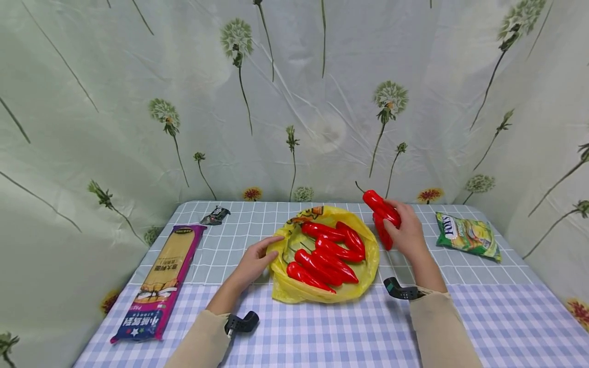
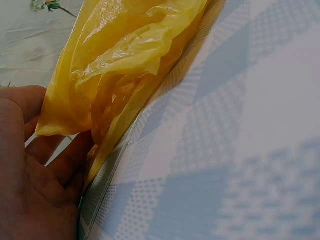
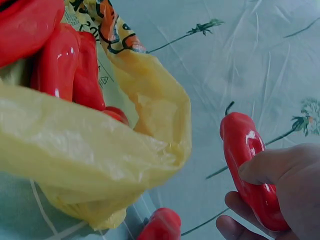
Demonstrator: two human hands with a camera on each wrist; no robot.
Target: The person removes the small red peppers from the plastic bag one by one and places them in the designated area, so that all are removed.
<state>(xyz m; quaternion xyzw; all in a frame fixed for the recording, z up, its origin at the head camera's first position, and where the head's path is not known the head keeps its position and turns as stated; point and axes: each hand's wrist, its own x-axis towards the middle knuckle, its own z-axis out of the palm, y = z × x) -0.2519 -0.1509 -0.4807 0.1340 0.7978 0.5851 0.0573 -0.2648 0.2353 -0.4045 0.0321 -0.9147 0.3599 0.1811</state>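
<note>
Left hand (image 1: 255,258) flat against yellow bag (image 1: 294,291); right hand (image 1: 406,232) gripping red peppers (image 1: 381,209), just right of bag.

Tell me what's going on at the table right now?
A person's right hand holds two red peppers just beside an opened yellow plastic bag that has more red peppers lying on it. The left hand rests with straight fingers against the bag's left edge. A pasta packet and a snack bag lie off to the sides.
</note>
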